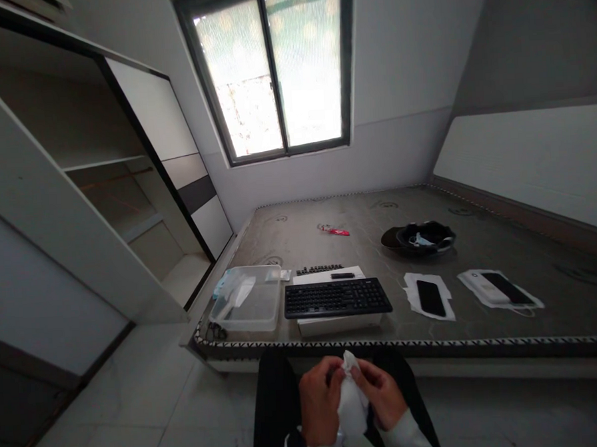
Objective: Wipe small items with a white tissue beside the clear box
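A white tissue (353, 407) hangs over my lap, bunched at its top between my hands. My left hand (318, 399) pinches it from the left, thumb and fingers closed. On the other side my right hand (382, 389) grips the same bunched part. Beyond them, at the bed's edge, a black keyboard (337, 297) lies on a white box (338, 325). A clear plastic bin (255, 299) stands left of the keyboard with pale items inside. To the right, a dark phone (430, 298) rests on a white sheet (412, 285).
Another dark phone (507, 287) lies with a white item farther right. A dark cap (419, 238), a red item (338, 232) and a black pen (342, 275) are on the mattress (299, 227) or box. An open wardrobe (100, 160) stands at left.
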The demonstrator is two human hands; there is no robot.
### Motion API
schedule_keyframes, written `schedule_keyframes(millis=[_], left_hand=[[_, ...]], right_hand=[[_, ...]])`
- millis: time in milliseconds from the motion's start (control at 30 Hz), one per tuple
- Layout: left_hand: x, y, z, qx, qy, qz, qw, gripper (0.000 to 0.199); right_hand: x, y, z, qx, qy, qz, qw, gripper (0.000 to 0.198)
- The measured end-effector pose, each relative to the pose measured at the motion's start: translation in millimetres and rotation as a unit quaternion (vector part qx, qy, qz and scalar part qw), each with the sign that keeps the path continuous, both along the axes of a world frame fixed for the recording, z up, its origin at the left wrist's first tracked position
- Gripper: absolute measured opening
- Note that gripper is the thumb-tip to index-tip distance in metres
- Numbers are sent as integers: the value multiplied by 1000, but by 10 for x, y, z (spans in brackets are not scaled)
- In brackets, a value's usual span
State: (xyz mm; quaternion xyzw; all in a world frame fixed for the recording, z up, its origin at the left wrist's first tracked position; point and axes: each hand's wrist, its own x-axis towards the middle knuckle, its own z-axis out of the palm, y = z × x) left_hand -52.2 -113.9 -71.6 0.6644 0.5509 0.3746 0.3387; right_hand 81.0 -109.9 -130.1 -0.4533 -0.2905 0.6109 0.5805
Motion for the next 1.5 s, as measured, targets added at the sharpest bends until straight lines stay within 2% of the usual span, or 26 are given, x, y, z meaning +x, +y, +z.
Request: schedule_keyframes(millis=[133, 333, 467, 567, 633, 733, 933, 1133, 1333, 1500], left_hand=[[11, 20, 8, 32, 10, -28, 999, 19], [42, 73, -79, 26, 28, -20, 999, 16], [51, 98, -105, 65, 0, 6, 998, 25], [46, 123, -80, 83, -7, -23, 996, 26], [49, 152, -64, 72, 13, -45, 996, 23], [61, 208, -76, 43, 40, -48, 997, 16], [35, 299, -215, 14, 35, -43, 998, 13], [4, 359, -276, 17, 17, -49, 998, 15], [14, 370, -275, 23, 14, -53, 998, 14], [9, 360, -296, 23, 17, -68, 997, 16]], right_hand=[[41, 20, 1, -2, -26, 15, 1000, 37], [52, 44, -95, -27, -57, -28, 998, 45], [86, 86, -132, -34, -70, -24, 997, 43], [118, 139, -156, -40, -73, -3, 997, 41], [130, 177, -186, -39, -75, 20, 996, 40], [132, 219, -246, -36, -73, 9, 997, 39], [108, 237, -280, -49, -72, 11, 996, 41], [97, 281, -199, -54, -107, -3, 993, 45], [188, 346, -236, -64, -133, 48, 988, 42], [165, 296, -324, -57, -153, -2, 987, 42]])
